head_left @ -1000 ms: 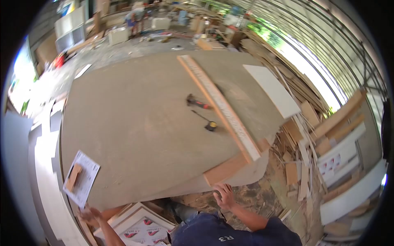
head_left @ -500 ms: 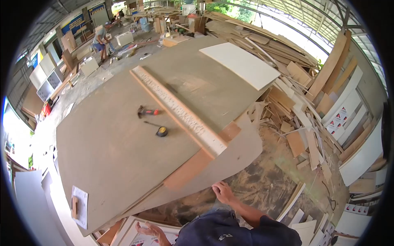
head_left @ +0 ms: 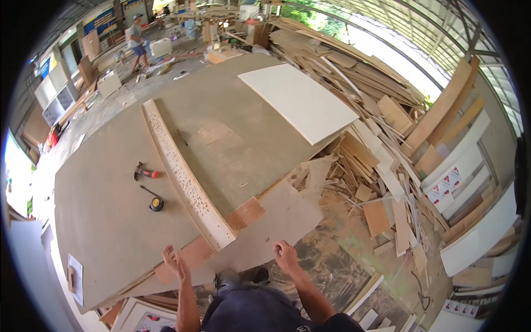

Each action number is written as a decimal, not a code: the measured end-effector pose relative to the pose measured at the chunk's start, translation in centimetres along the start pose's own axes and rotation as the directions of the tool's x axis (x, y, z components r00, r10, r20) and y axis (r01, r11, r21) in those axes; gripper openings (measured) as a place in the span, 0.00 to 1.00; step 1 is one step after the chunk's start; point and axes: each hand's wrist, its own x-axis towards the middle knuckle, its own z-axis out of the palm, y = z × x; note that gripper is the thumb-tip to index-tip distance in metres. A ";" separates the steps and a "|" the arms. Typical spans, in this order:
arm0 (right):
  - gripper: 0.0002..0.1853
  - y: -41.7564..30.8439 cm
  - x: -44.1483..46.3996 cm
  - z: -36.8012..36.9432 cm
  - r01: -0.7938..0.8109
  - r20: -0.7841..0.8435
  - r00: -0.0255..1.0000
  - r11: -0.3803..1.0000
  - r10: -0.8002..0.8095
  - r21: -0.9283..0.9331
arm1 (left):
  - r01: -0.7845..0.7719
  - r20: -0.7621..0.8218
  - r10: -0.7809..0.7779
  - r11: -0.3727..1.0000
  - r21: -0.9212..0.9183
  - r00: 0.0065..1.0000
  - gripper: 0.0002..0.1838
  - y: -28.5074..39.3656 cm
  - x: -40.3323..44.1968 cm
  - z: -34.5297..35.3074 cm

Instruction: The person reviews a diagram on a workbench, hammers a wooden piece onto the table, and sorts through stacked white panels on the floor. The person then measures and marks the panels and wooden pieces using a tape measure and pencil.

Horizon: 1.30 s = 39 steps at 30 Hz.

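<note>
The flat, dusty table (head_left: 105, 182) is carrying a smooth white panel (head_left: 298, 102) along its right edge. The long, speckled board (head_left: 185, 171) is reaching the near edge, crossing a reddish strip (head_left: 246, 214). The left hand (head_left: 176, 263) has just risen beside that end, spreading open; the right hand (head_left: 285, 255) is curling, its grip unclear. Left of the board, a hammer (head_left: 146, 173) and round tape (head_left: 156, 204) are lying.

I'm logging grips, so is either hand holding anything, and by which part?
No hold is visible: the left hand is open near the brown board; the right hand has curled fingers, with nothing seen in them.
</note>
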 end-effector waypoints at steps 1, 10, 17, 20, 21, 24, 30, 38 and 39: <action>0.04 0.4 0.4 -0.1 0.007 0.024 1.000 1.000 -0.007 0.009 | 0.108 0.053 -0.105 0.993 -0.048 0.993 0.21 0.8 1.1 1.0; 0.05 2.9 1.8 0.3 0.089 -0.006 0.996 0.994 -0.089 0.058 | 0.290 -0.085 -0.279 0.877 0.383 0.957 0.26 2.4 15.9 8.2; 0.06 4.0 9.1 0.4 -0.033 0.009 0.999 0.997 0.032 0.077 | 0.463 -0.326 -0.328 0.610 0.643 0.886 0.34 -1.7 21.4 14.6; 0.07 5.1 13.4 -0.2 -0.078 -0.068 0.995 0.997 0.079 0.018 | 0.475 -0.298 -0.391 0.513 0.714 0.871 0.33 -2.5 21.3 14.8; 0.06 5.7 14.5 -0.9 -0.057 -0.092 0.994 0.998 0.054 -0.040 | 0.466 -0.324 -0.339 0.549 0.694 0.883 0.33 -3.8 20.9 14.2; 0.07 7.7 18.2 -2.6 -0.082 -0.156 0.985 0.994 0.070 -0.067 | 0.403 -0.325 -0.243 0.631 0.663 0.914 0.32 -3.2 20.3 14.1; 0.14 12.6 28.0 -10.1 -0.277 -0.277 0.941 0.910 0.193 -0.310 | 0.280 -0.477 -0.050 0.860 0.426 0.877 0.24 -0.4 17.5 14.2; 0.15 13.7 40.5 -4.3 0.049 0.322 0.947 0.984 0.009 -0.172 | 0.285 -0.593 -0.073 0.919 0.271 0.802 0.29 11.2 8.1 27.4; 0.15 14.8 41.4 -4.8 0.062 0.387 0.922 0.986 0.003 -0.154 | 0.253 -0.571 -0.093 0.945 0.207 0.815 0.26 12.9 6.3 29.8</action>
